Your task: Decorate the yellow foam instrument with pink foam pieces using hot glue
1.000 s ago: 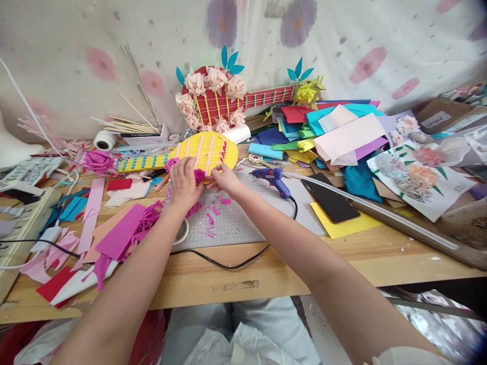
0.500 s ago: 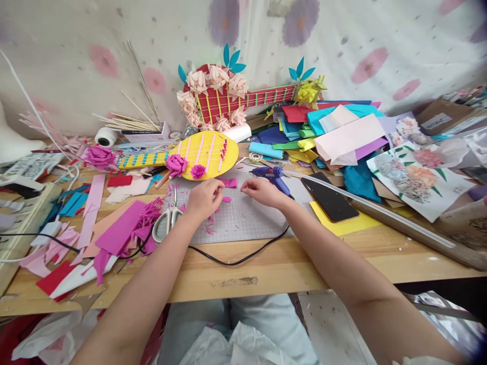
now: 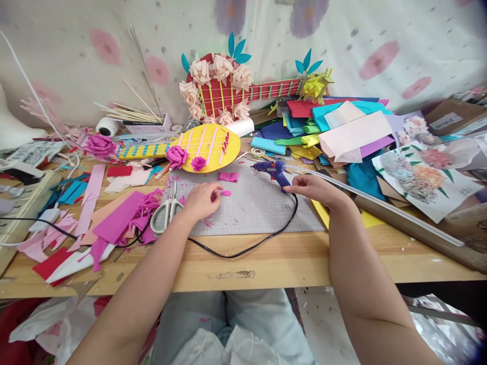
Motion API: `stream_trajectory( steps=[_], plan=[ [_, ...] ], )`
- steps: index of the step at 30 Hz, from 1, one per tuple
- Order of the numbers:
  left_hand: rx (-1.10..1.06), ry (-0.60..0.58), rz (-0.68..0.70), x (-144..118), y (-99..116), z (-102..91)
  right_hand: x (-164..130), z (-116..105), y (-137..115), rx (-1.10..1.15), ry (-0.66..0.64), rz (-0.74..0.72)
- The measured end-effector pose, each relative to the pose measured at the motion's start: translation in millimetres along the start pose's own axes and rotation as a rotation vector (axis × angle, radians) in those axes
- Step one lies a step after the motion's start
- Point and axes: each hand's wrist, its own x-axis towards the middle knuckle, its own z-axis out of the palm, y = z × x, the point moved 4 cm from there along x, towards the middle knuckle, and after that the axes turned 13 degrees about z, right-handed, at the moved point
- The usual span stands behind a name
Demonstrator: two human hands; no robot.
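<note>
A yellow paper guitar (image 3: 207, 148) with pink strings lies at the back of a grey cutting mat (image 3: 258, 213); two magenta paper roses (image 3: 177, 154) sit on its body. My left hand (image 3: 201, 200) rests on the mat with its fingertips on a small pink paper scrap (image 3: 225, 192). My right hand (image 3: 314, 186) touches the handle of a blue glue gun (image 3: 273, 171) that stands on the mat; its black cord (image 3: 243, 248) loops toward me. Scissors (image 3: 167, 213) lie just left of my left hand.
A red paper guitar (image 3: 228, 94) with peach roses leans on the flowered curtain. Stacked coloured sheets (image 3: 335, 129) and flower prints (image 3: 418, 172) fill the right side. Pink and red offcuts (image 3: 114, 228) cover the left, with sticks in a box (image 3: 140, 121) and a long clear tube (image 3: 380, 203).
Both hands left the yellow guitar and came back onto the mat. My right hand then moved right to the glue gun; my left stayed at the pink scraps.
</note>
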Motion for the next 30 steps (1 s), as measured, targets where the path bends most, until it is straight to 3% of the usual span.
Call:
stream_trajectory(
  steps=[4,11,15,24,30],
  plan=[
    [-0.018,0.075,0.030,0,2,-3.4,15,2,2,-0.106,0.296,-0.005],
    [-0.003,0.046,0.010,1,1,-0.4,31,22,0,0.019,0.438,-0.103],
    [0.046,0.068,-0.022,1,1,-0.1,32,29,-7,0.018,0.447,-0.106],
    [0.088,0.072,0.118,-1,2,3.3,33,33,-9,-0.083,0.470,-0.112],
    [0.032,0.060,0.054,-1,-10,4.8,32,33,-9,-0.095,0.469,-0.089]
  ],
)
